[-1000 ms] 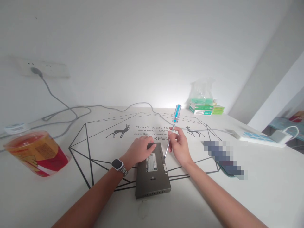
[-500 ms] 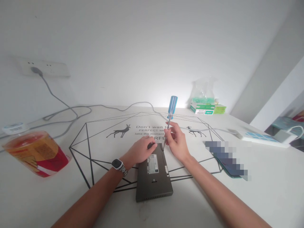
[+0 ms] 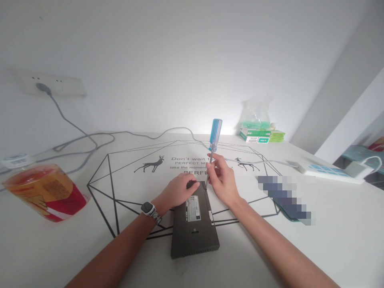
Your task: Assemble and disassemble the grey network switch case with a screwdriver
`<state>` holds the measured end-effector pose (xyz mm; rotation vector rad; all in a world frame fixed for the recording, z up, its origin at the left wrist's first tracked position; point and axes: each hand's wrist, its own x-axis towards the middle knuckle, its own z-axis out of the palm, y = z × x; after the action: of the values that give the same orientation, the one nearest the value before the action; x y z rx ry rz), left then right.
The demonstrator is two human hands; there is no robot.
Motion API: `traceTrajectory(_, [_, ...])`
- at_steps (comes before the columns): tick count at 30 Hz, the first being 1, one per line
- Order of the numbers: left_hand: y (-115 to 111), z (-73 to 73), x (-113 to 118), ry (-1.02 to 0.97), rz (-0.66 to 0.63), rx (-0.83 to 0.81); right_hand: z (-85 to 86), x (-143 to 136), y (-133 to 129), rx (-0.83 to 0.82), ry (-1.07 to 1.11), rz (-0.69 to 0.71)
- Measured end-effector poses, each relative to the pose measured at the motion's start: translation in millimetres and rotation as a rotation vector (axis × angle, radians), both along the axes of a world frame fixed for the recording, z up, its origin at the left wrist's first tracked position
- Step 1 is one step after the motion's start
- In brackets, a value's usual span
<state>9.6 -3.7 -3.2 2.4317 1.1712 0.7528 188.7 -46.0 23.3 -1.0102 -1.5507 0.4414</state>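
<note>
A dark flat rectangular device (image 3: 196, 236) with a white label lies on the white table in front of me. My left hand (image 3: 179, 190), with a watch on its wrist, grips the device's far left corner with bent fingers. In my right hand (image 3: 222, 180) the thin shaft of a screwdriver (image 3: 215, 134) is pinched between thumb and fingers. Its blue and clear handle points up, tilted slightly right, and the tip rests at the device's far right corner. Whether the tip sits in a screw is too small to tell.
At the left stands a red and orange container (image 3: 49, 194), with a white-lidded item (image 3: 18, 161) behind it. A pixelated phone-like object (image 3: 285, 198) lies right. Farther back are a power strip (image 3: 330, 173), green boxes (image 3: 256, 134) and a grey cable (image 3: 129, 133).
The screwdriver's handle has shifted slightly left and shows a different side, more clear and less blue. Both hands stay nearly where they were; the view has moved a little.
</note>
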Motion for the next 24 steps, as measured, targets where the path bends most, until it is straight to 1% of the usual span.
traceTrajectory(8, [-1.2, -0.3, -0.4, 0.006, 0.0, 0.002, 4.4, 0.2, -4.6, -0.013, -0.094, -0.008])
traceTrajectory(12, [-0.4, -0.9, -0.8, 0.011, 0.003, -0.002, 5.6, 2.6, -5.2, -0.02, -0.088, -0.003])
traceTrajectory(16, [-3.6, 2.9, 0.0, 0.04, 0.035, 0.0, 6.6, 4.0, -4.2, -0.032, -0.071, 0.008])
traceTrajectory(20, [-21.0, 8.6, 5.8, 0.127, 0.12, 0.003, 12.3, 5.6, -6.2, -0.059, -0.084, 0.064])
traceTrajectory(23, [-39.8, 8.5, 14.6, 0.193, 0.103, -0.041, 17.5, 8.8, -9.8, -0.095, -0.102, 0.102])
traceTrajectory(24, [-45.4, 7.6, 17.9, 0.185, 0.127, -0.033, 18.5, 10.2, -11.1, -0.106, -0.101, 0.113])
